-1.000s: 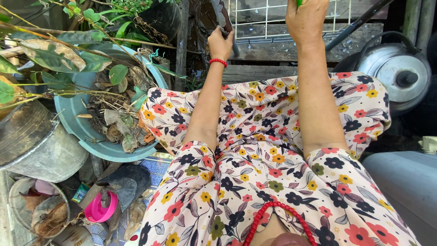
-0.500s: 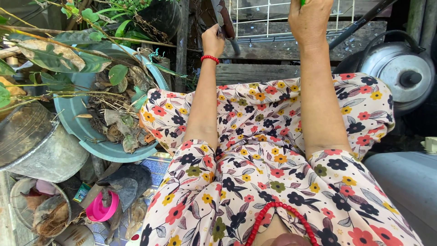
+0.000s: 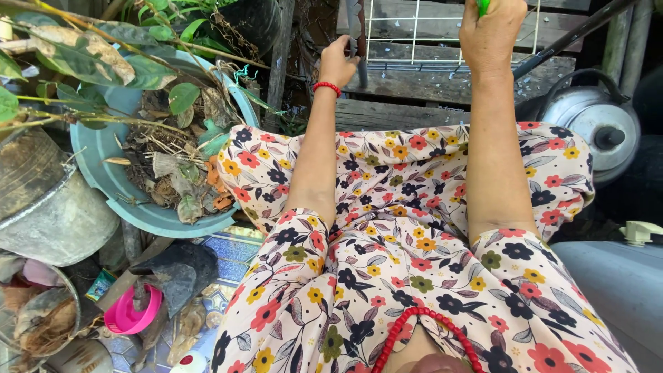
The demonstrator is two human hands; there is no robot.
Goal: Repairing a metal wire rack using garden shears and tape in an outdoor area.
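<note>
Blade point(image 3: 356, 31) — dark, narrow, upright — gripped by left hand point(image 3: 338, 62); right hand point(image 3: 492, 34) clutches something green.

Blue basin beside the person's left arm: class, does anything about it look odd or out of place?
Yes. The blue basin holds dry leaves, twigs and soil rather than water, and it sits tilted against a grey metal bucket. Leafy branches hang across its rim.

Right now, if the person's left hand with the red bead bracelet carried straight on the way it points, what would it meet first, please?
The left hand already grips a dark, flat, blade-like metal piece. Beyond it, probably the weathered grey wooden boards under the white wire grid, though depth is unclear.
</note>
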